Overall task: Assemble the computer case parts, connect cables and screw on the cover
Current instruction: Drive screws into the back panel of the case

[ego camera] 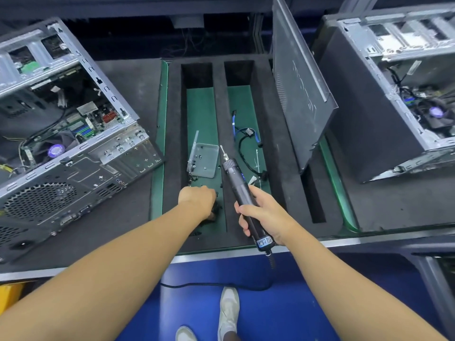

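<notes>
An open computer case [73, 153] lies on its side at the left, its motherboard and fan showing. A second open case [384, 99] stands at the right, and a dark side cover [300, 77] leans against it. My right hand [263, 212] grips a black electric screwdriver [236, 178], bit pointing up and away. My left hand [199, 200] reaches down into the left green-floored slot of the foam tray [220, 107], fingers curled over small dark screws [216, 207]; the fingertips are hidden. A clear plastic screw box [205, 159] lies open just beyond.
Blue and black cables [246, 143] lie in the tray's right slot. A narrow empty slot [312, 193] runs below the leaning cover. The screwdriver's cord [221, 285] trails over the blue floor by my shoes. A yellow bin [9, 296] sits at lower left.
</notes>
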{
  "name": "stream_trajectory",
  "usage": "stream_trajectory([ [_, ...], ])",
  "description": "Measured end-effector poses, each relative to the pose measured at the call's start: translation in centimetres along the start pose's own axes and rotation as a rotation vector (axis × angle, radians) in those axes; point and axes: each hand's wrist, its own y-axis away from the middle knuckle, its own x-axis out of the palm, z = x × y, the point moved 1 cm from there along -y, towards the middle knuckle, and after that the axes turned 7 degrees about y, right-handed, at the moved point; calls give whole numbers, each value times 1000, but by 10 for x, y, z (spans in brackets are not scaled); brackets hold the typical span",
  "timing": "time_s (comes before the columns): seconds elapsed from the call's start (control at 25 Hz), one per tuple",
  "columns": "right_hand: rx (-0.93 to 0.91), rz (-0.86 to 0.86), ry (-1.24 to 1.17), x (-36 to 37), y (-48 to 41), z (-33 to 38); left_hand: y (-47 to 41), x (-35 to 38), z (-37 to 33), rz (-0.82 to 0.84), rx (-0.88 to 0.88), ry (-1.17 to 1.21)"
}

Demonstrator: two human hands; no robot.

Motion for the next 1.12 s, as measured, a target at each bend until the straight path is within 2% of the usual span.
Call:
stream_trajectory([
  [0.12,8,-2,19,-1,-1,-1,2,8,-6,-77,-43,50],
  [0.24,-3,-5,30,-1,-1,0,2,14,-10,-80,-58,149],
  [0.32,-3,-8,29,0,1,1,1,13,-7,-72,-67,313],
  [0.4,-1,-17,34,1,3,2,2,1,2,-145,-81,715],
  [0.48,-4,-15,50,4,7,7,11,-17,17,-222,-126,1497],
  [0.52,-6,3,57,6,8,10,18,-24,24,-205,-106,1903],
  [0.56,-7,29,61,9,10,14,25,-31,31,-179,-54,2201],
  [0.68,-20,98,121,22,17,30,46,-46,51,-187,68,2664],
  [0.8,-12,101,216,35,30,42,66,-52,62,-173,113,2793],
  [1.12,-11,56,416,57,52,58,99,-51,73,-55,238,2619],
])
